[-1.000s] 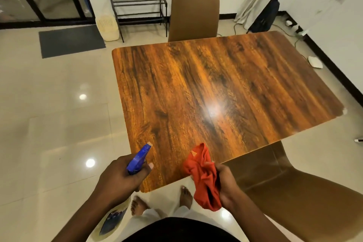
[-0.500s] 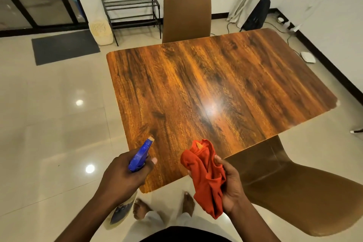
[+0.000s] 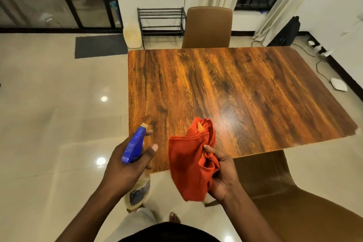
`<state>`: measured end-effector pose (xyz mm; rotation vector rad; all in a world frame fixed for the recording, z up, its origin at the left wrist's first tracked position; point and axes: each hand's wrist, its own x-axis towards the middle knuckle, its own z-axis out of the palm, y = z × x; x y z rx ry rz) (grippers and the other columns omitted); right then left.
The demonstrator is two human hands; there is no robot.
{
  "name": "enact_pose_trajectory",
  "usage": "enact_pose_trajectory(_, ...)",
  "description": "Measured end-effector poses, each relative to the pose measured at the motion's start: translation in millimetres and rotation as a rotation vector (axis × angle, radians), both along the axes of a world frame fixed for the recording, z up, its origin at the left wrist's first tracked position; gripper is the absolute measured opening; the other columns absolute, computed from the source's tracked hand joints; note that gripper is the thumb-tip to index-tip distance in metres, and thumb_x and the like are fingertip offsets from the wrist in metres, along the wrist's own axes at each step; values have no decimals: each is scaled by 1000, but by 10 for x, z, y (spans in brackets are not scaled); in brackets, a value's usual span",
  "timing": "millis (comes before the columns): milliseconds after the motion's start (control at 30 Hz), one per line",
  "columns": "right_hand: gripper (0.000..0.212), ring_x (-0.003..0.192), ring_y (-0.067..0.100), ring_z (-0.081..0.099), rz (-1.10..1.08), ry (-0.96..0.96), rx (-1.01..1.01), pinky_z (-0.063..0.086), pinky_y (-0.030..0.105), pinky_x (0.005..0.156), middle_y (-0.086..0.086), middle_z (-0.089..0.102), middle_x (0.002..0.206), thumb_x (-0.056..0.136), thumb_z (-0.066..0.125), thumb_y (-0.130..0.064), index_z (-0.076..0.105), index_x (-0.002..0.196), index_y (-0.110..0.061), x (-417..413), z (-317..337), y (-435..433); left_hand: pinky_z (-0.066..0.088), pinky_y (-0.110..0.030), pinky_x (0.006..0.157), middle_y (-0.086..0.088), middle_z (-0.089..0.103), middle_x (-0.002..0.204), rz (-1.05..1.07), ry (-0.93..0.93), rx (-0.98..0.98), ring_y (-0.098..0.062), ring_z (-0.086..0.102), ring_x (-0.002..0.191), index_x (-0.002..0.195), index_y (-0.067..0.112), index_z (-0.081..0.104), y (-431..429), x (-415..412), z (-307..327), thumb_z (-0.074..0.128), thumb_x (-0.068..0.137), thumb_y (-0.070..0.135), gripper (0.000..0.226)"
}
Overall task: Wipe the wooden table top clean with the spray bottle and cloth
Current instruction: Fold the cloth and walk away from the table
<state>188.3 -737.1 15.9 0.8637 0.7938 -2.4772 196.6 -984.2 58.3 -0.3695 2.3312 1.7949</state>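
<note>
The spray risked landing on the floor, since the left hand point(image 3: 125, 165) gripped the blue spray bottle point(image 3: 133, 148) just off the tabletop point(image 3: 225, 92) near corner. The right hand point(image 3: 222, 175), fingers bunched around the red cloth point(image 3: 188, 163), hovered over the tabletop's near edge.

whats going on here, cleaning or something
A person stands at the near edge of a wooden table, set to clean it. The left hand holds a blue spray bottle, nozzle aimed toward the table. The right hand holds a bunched red cloth above the near edge, not touching the wood. No wiping is under way.
</note>
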Motion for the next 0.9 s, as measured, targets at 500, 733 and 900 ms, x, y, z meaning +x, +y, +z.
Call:
enact_pose_trajectory(500,33,122,41,72,345,113,-285,54,56,106,25,75,129,104,61,-20,80,122,1,119,137,-1113,62,-33,73,26,81,110,336,-32,-35,-19,82,63,133,49,63,-665,795,1,80,82,65,56)
enact_pose_trajectory(733,58,128,51,65,501,145,-231,54,63,103,33,63,144,81,86,-8,70,136,5,41,168,-2243,68,-47,76,5,85,81,447,-54,-18,-23,81,63,98,23,76,-1704,845,-105,85,78,47,33)
enact_pose_trajectory(900,61,125,49,68,573,41,-16,56,60,104,32,67,139,72,85,-3,73,131,4,-98,90,-3037,66,-48,74,-12,81,75,462,-40,-78,-29,79,67,91,16,74,-2629,751,-125,89,90,20,15)
